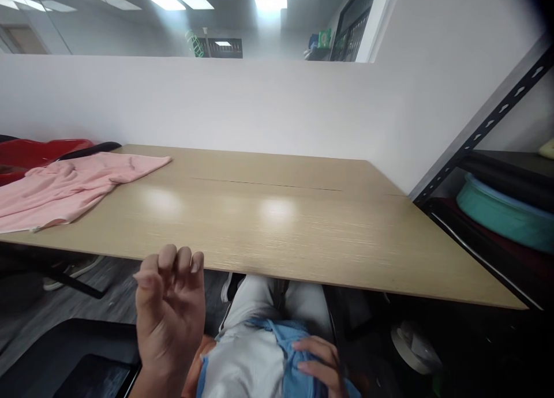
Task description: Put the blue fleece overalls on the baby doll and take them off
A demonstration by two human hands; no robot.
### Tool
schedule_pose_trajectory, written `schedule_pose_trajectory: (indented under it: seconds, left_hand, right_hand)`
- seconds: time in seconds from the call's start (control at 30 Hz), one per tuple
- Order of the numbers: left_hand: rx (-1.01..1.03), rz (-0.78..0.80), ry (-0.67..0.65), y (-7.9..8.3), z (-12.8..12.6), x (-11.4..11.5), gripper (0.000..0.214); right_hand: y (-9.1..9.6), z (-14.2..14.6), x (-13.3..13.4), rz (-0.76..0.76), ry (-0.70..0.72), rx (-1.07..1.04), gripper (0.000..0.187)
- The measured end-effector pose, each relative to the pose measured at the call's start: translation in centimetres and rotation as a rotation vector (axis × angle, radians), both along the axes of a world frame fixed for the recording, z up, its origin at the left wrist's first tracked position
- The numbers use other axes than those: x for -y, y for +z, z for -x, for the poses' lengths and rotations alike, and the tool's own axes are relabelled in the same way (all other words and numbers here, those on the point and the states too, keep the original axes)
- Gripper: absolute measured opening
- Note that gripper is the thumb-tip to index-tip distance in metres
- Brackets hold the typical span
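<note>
My left hand (pixel 173 297) is raised in front of the table's near edge, palm toward me. Its fingers curl loosely, the thumb stands off to the side, and nothing lies in the palm. Low in the view, my right hand (pixel 319 360) rests against the blue overshirt (pixel 277 331) that I wear over a white top (pixel 246 360). The fingers of that hand are slightly apart on the cloth; its thumb is hidden. Nearest to both hands is the light wooden table (pixel 268 231). A pink cloth (pixel 86 181), perhaps a garment, lies rumpled on its left end.
A red container (pixel 47 151) stands behind the pink cloth. On the right, a dark metal rack (pixel 485 127) holds a teal basin (pixel 502 213). A black chair (pixel 86 346) with a dark flat device on it is at lower left. A white round bin (pixel 411 349) sits under the table.
</note>
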State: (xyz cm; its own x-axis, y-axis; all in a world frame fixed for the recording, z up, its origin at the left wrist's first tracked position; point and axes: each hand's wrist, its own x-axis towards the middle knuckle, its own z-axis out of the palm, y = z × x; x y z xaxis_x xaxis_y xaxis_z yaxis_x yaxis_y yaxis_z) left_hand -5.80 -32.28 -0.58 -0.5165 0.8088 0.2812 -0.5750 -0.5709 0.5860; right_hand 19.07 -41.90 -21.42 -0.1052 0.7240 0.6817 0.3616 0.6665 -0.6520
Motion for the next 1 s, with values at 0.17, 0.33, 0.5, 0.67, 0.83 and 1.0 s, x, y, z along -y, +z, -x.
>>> schedule_pose_trajectory:
  seconds: [0.17,0.33,0.5,0.67,0.83,1.0]
  left_hand:
    - [-0.099,0.063,-0.068,-3.7,1.2,-0.2,0.081]
    - [-0.865,0.360,-0.345,-8.9,3.3,-1.6,0.080]
    - [-1.765,0.599,-0.786,-12.4,5.2,-1.4,0.072]
    - [-2.077,0.822,-0.804,-13.4,6.1,-0.1,0.090]
    - [-2.083,0.652,-0.879,-13.0,5.7,0.0,0.078]
    - [-1.976,0.671,-0.906,-12.1,5.0,0.7,0.063]
  right_hand:
    - [2.7,-1.0,-2.1,0.218,0.100,-0.113,0.043]
    - [6.4,0.5,-5.9,0.608,0.205,0.078,0.030]
    - [5.7,3.1,-10.1,0.782,0.380,0.551,0.034]
    - [3.5,5.6,-13.5,0.780,0.472,0.641,0.017]
    - [1.9,8.0,-15.2,0.876,0.452,0.587,0.016]
    - [-0.7,8.8,-17.1,0.942,0.309,0.545,0.015]
